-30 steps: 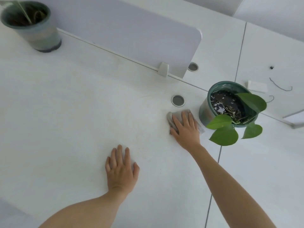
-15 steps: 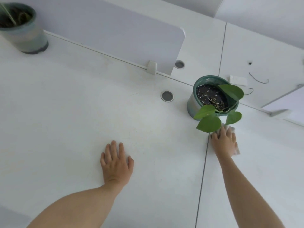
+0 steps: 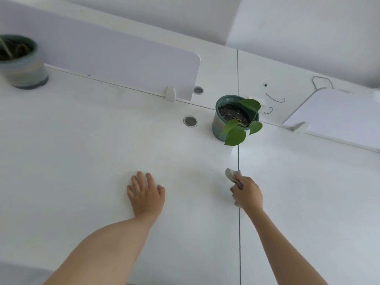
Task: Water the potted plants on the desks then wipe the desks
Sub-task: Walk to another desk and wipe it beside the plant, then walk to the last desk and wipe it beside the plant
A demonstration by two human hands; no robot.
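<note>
Where the grey cloth (image 3: 232, 175) is bunched low over the surface (image 3: 82, 161), well in front of the green pot (image 3: 217, 123) and right at the seam (image 3: 239, 243), the right hand (image 3: 247, 193) grips it, fingers (image 3: 239, 181) curled round the wad. It looks soft, light and limp, so it is best taken as a gathered handful, then pressed flat to wipe. The left hand (image 3: 147, 193), front-left of the pot, lies flat with its fingers spread and holds nothing.

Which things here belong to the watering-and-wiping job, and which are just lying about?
Job: grey cloth, gripped by the right hand; left hand, flat on the desk; leafy potted plant; second potted plant.

Lying about: divider panel; cable grommet; loose wire.
</note>
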